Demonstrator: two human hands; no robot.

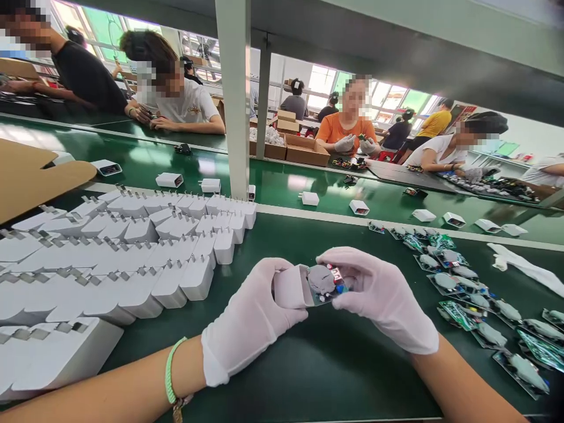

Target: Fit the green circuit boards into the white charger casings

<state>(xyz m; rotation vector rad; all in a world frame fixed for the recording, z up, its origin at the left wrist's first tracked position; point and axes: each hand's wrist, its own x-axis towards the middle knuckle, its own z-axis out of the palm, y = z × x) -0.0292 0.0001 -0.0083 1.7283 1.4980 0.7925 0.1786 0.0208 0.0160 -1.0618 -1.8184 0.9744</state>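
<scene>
My left hand, in a white glove, is wrapped round a white charger housing whose mouth faces right. A circuit board with a grey compound lump and small red and blue parts sits partly inside that mouth. The gloved fingers of my right hand close on the board's outer end, which they partly hide. To the left stand rows of white charger housings with metal prongs up. Several loose circuit boards with grey lumps lie to the right.
Beyond the bench, a green conveyor belt carries spaced white housings. A metal post rises in front of me under an overhead shelf. A white glove lies at right, cardboard at far left. Several co-workers sit across the belt.
</scene>
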